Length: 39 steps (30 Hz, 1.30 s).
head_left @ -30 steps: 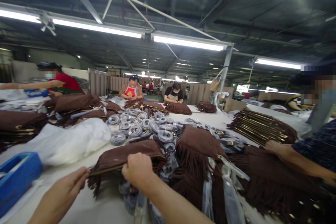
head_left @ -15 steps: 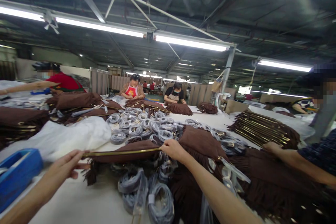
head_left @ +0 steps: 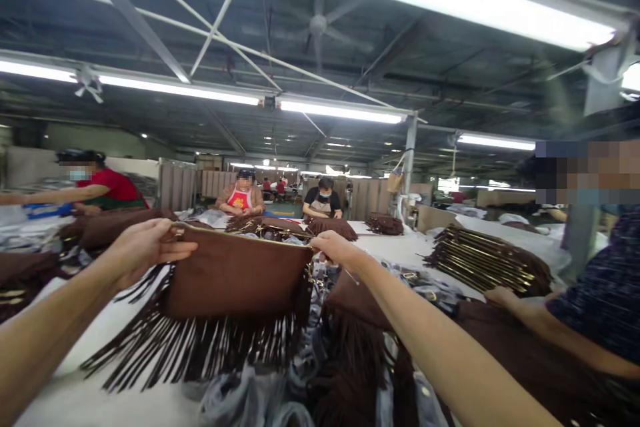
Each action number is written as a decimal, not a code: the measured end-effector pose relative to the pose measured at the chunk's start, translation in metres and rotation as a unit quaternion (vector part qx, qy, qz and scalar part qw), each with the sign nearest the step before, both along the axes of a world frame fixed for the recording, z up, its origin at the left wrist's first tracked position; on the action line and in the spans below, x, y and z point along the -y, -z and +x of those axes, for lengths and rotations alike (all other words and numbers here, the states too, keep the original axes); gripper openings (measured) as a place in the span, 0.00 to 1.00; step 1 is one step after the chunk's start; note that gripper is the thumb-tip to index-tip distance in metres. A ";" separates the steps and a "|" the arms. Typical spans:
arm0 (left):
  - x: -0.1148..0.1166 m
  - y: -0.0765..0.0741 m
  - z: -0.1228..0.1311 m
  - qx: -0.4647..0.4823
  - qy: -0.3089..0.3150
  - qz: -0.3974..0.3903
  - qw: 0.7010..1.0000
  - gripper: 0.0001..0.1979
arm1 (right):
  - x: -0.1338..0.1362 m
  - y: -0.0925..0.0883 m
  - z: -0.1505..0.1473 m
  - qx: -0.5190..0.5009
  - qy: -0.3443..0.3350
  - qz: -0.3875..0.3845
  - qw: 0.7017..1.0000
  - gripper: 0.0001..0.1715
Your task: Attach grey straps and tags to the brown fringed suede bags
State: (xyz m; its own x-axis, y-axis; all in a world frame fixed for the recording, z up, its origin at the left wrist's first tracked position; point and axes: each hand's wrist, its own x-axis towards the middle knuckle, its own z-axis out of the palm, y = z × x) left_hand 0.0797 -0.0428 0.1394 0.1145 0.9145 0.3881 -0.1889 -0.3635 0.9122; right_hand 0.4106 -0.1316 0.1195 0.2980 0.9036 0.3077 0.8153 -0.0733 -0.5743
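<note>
Left hand (head_left: 140, 250), right hand (head_left: 334, 247): fingers pinching brown fringed bag (head_left: 237, 273) by top corners; grey coils (head_left: 245, 400) below blurred, cut off.

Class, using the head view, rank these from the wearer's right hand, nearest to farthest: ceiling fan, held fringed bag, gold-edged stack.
1. Held fringed bag: pinched in the right hand.
2. Gold-edged stack: lying off to the right.
3. Ceiling fan: high overhead, ahead.

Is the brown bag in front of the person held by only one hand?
No, the left hand grips one upper corner of the brown bag, and the right hand grips the other.
</note>
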 end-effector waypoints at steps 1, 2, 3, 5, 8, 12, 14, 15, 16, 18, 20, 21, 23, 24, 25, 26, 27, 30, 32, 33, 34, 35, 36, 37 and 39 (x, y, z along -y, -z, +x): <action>0.002 -0.003 0.009 0.014 0.031 -0.017 0.999 0.12 | 0.001 -0.009 0.008 0.022 0.021 0.027 0.999 0.17; 0.006 -0.006 0.019 0.026 0.057 -0.025 0.998 0.12 | 0.002 -0.019 0.019 0.047 0.045 0.056 0.996 0.17; 0.011 -0.010 0.030 0.039 0.077 -0.022 0.996 0.12 | 0.006 -0.032 0.031 0.074 0.070 0.084 0.991 0.16; 0.024 -0.017 0.056 0.058 0.112 0.017 0.992 0.11 | 0.018 -0.057 0.060 0.129 0.122 0.125 0.976 0.17; 0.052 -0.015 0.103 0.039 0.196 0.067 0.978 0.09 | 0.047 -0.075 0.106 0.196 0.201 0.121 0.952 0.17; 0.092 0.046 0.176 -0.058 0.294 0.135 0.945 0.13 | 0.091 -0.030 0.141 0.246 0.298 0.032 0.922 0.13; 0.107 0.104 0.212 -0.163 0.283 0.193 0.925 0.12 | 0.109 0.011 0.147 0.256 0.326 -0.017 0.910 0.11; 0.112 0.135 0.227 -0.216 0.286 0.220 0.907 0.11 | 0.115 0.029 0.149 0.258 0.334 -0.036 0.906 0.10; 0.116 0.165 0.241 -0.265 0.297 0.241 0.885 0.09 | 0.120 0.045 0.150 0.258 0.339 -0.052 0.903 0.09; 0.119 0.214 0.257 -0.359 0.364 0.274 0.814 0.05 | 0.126 0.062 0.153 0.255 0.338 -0.070 0.903 0.10; 0.118 0.238 0.254 -0.370 0.405 0.290 0.784 0.06 | 0.125 0.061 0.154 0.248 0.322 -0.071 0.911 0.14; 0.116 0.239 0.246 -0.360 0.424 0.293 0.778 0.07 | 0.122 0.055 0.153 0.244 0.307 -0.068 0.918 0.17; 0.112 0.227 0.220 -0.328 0.449 0.299 0.776 0.10 | 0.109 0.039 0.146 0.231 0.257 -0.060 0.936 0.22; 0.108 0.217 0.204 -0.320 0.455 0.303 0.774 0.11 | 0.100 0.032 0.138 0.223 0.222 -0.056 0.948 0.24; 0.104 0.206 0.186 -0.319 0.450 0.304 0.777 0.12 | 0.091 0.026 0.128 0.214 0.182 -0.051 0.958 0.25; 0.099 0.197 0.168 -0.325 0.431 0.302 0.786 0.12 | 0.081 0.023 0.114 0.205 0.141 -0.048 0.967 0.25; 0.093 0.190 0.151 -0.335 0.400 0.297 0.800 0.12 | 0.071 0.021 0.098 0.193 0.096 -0.046 0.975 0.25; 0.062 0.189 0.099 -0.383 0.238 0.250 0.857 0.12 | 0.045 0.029 0.039 0.152 -0.079 -0.063 0.983 0.21; 0.036 0.201 0.067 -0.418 0.124 0.209 0.875 0.13 | 0.029 0.039 0.000 0.154 -0.180 -0.075 0.969 0.18; 0.024 0.209 0.051 -0.435 0.076 0.188 0.877 0.14 | 0.021 0.044 -0.018 0.171 -0.212 -0.078 0.959 0.18; 0.013 0.218 0.036 -0.452 0.038 0.168 0.875 0.15 | 0.013 0.049 -0.034 0.197 -0.229 -0.080 0.950 0.18; 0.004 0.228 0.021 -0.467 0.014 0.151 0.871 0.16 | 0.004 0.054 -0.050 0.225 -0.240 -0.083 0.941 0.18; -0.004 0.238 0.009 -0.478 0.003 0.136 0.868 0.17 | -0.004 0.059 -0.064 0.254 -0.250 -0.086 0.930 0.19; -0.009 0.249 -0.002 -0.483 0.002 0.125 0.867 0.18 | -0.013 0.064 -0.077 0.286 -0.264 -0.088 0.917 0.19; -0.014 0.270 -0.015 -0.475 0.012 0.110 0.873 0.22 | -0.030 0.076 -0.103 0.353 -0.301 -0.075 0.883 0.18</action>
